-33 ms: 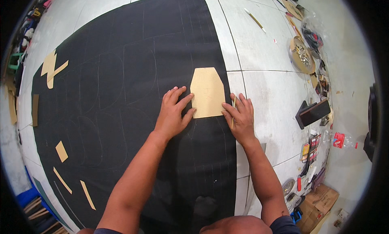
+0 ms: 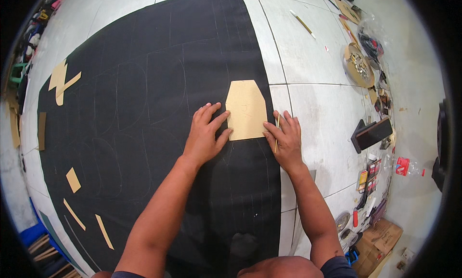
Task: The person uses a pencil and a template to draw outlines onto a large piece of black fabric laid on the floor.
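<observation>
On the far left of the floor (image 2: pixel 313 61), we see tan card offcuts (image 2: pixel 62 80) lying on and beside the black cloth (image 2: pixel 144 109), with more strips (image 2: pixel 103 231) near its lower edge. Faint chalk outlines (image 2: pixel 120 104) cover the cloth. At the middle our left hand (image 2: pixel 204 136) lies flat and spread, fingertips pressing the left edge of the template (image 2: pixel 246 109), a tan six-sided card lying near the cloth's right edge. Our right hand (image 2: pixel 285 141) rests at the template's lower right corner, fingers loosely curled about a thin stick (image 2: pixel 276 133), likely chalk. We judge the card is being pinned for tracing. On the right, white tiles carry a round tray (image 2: pixel 357 65), a dark box (image 2: pixel 371 133) and a plastic bottle (image 2: pixel 406 167) along the wall.
</observation>
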Motion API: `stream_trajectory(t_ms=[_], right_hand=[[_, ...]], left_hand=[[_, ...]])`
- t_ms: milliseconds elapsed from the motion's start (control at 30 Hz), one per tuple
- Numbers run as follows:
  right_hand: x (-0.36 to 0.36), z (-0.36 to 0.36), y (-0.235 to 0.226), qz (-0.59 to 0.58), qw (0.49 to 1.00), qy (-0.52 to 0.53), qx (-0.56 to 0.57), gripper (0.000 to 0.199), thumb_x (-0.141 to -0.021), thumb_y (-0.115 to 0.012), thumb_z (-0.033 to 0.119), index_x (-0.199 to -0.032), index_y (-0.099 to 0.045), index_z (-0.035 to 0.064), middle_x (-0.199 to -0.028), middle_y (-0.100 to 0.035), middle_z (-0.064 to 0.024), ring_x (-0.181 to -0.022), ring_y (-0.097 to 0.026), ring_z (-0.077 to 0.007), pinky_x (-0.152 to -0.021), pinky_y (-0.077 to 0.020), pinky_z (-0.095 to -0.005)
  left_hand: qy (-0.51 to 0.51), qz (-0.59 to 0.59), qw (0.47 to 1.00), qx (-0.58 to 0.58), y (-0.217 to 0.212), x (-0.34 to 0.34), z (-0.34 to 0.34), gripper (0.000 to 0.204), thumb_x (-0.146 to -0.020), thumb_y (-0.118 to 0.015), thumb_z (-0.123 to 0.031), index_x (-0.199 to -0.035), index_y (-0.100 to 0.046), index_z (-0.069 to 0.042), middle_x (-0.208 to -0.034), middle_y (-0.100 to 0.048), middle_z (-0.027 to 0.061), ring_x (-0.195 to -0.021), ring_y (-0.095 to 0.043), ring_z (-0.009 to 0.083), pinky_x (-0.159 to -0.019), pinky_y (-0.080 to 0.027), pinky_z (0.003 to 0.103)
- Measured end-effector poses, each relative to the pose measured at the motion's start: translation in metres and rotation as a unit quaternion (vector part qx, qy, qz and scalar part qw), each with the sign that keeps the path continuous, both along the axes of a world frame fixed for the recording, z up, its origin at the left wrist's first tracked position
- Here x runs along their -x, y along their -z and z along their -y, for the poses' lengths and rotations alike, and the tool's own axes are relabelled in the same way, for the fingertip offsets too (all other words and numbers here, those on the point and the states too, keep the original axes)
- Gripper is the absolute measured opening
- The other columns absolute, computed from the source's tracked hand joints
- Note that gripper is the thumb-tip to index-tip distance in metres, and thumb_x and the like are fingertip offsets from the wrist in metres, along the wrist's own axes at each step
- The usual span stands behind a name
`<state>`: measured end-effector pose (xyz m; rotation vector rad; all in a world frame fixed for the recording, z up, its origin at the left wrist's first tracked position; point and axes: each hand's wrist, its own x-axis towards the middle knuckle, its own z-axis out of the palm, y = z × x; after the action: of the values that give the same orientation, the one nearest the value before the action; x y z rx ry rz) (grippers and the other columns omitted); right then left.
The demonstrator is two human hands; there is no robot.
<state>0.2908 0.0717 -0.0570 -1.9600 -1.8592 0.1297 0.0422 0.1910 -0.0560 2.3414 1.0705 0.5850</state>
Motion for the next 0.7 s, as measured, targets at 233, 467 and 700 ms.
stream_trajectory(t_ms=[233, 467, 700], right_hand=[[0.0002, 0.0006, 0.0022, -0.007, 1.0, 0.003, -0.006, 0.028, -0.097, -0.073, 0.028, -0.123, -0.075, 0.0179, -0.147, -0.059, -0.0127, -0.143, -0.046, -0.0402, -0.121, -0.0287, -0.0597], [-0.0013, -0.0001, 0.0049, -0.018, 1.0, 0.007, -0.001, 0.028, -0.097, -0.073, 0.03, -0.123, -0.075, 0.0191, -0.146, -0.06, -0.011, -0.143, -0.046, -0.0398, -0.12, -0.0288, -0.0601], [-0.0023, 0.0008, 0.0038, -0.018, 1.0, 0.007, 0.003, 0.027, -0.098, -0.072, 0.029, -0.122, -0.076, 0.019, -0.146, -0.06, -0.0106, -0.144, -0.046, -0.0384, -0.121, -0.0286, -0.0595]], left_hand=[[0.004, -0.018, 1.0, 0.014, -0.0028, 0.0021, -0.001, 0.049, -0.091, -0.079, -0.026, -0.136, -0.068, -0.011, -0.153, -0.053, 0.0168, -0.148, -0.04, 0.0399, -0.121, -0.036, 0.051], [0.002, -0.018, 0.999, 0.03, -0.0028, 0.0037, -0.0015, 0.05, -0.091, -0.079, -0.027, -0.136, -0.068, -0.01, -0.154, -0.052, 0.0159, -0.15, -0.038, 0.0392, -0.122, -0.035, 0.051], [0.008, -0.006, 1.0, 0.026, -0.0011, 0.0048, -0.0027, 0.051, -0.089, -0.081, -0.028, -0.134, -0.069, -0.009, -0.153, -0.053, 0.0167, -0.149, -0.039, 0.0395, -0.121, -0.035, 0.051]])
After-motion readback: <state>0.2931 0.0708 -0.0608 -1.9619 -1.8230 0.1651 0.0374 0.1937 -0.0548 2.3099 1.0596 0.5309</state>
